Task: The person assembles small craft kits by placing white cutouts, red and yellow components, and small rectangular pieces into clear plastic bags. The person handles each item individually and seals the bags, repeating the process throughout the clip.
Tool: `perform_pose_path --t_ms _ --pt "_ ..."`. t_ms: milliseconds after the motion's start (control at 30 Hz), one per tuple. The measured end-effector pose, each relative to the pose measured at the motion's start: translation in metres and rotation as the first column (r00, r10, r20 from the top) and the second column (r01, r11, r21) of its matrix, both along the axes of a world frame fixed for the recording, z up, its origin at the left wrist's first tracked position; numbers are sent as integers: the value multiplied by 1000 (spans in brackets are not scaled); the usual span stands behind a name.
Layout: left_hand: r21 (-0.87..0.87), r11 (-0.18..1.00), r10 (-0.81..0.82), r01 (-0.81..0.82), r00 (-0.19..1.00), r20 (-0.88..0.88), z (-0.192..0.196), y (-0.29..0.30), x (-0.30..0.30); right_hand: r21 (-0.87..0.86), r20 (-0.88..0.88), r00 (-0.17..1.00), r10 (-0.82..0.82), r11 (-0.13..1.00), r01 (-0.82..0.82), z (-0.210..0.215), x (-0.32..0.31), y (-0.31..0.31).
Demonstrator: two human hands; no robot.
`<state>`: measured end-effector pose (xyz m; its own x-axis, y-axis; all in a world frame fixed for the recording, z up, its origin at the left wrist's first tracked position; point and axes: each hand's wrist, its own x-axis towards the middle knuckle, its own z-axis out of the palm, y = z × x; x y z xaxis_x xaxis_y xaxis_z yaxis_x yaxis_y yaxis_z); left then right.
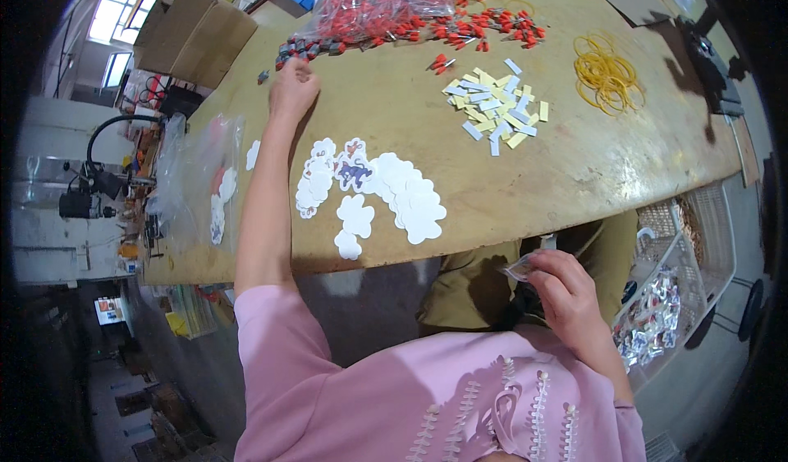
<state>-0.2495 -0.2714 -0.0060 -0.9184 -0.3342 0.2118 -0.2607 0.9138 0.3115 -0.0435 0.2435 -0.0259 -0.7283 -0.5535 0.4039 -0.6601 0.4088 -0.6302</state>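
My left hand point(294, 91) is stretched to the far left of the table, its fingers curled together at a row of small dark grey and red pieces point(310, 49). Whatever the fingertips may hold is hidden. Near my lap, past the table's front edge, my right hand point(568, 291) pinches a small clear plastic bag point(519, 268). White flower-shaped cards point(409, 199) lie fanned near the front edge, a few showing a printed picture point(354, 169). Red-capped pieces with metal shafts point(492, 28) spread across the back, beside a large clear bag point(373, 6) full of red pieces.
Yellow and pale blue strips point(497, 109) are heaped mid-table, with yellow rubber bands point(607, 74) to their right. A plastic bag point(193, 166) lies at left, before a cardboard box point(193, 39). At my right stands a white basket point(712, 277) holding small filled bags point(652, 318).
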Motion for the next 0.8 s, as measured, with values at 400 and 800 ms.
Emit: perform_pose_path --t_ms 400,800 --pt "56 883 -466 467 884 -24 3 166 -42 -53 -43 999 -23 998 20 5 8 9" --pt "782 466 -410 413 884 -223 50 227 66 -127 -34 998 -58 990 53 9 -3 23"
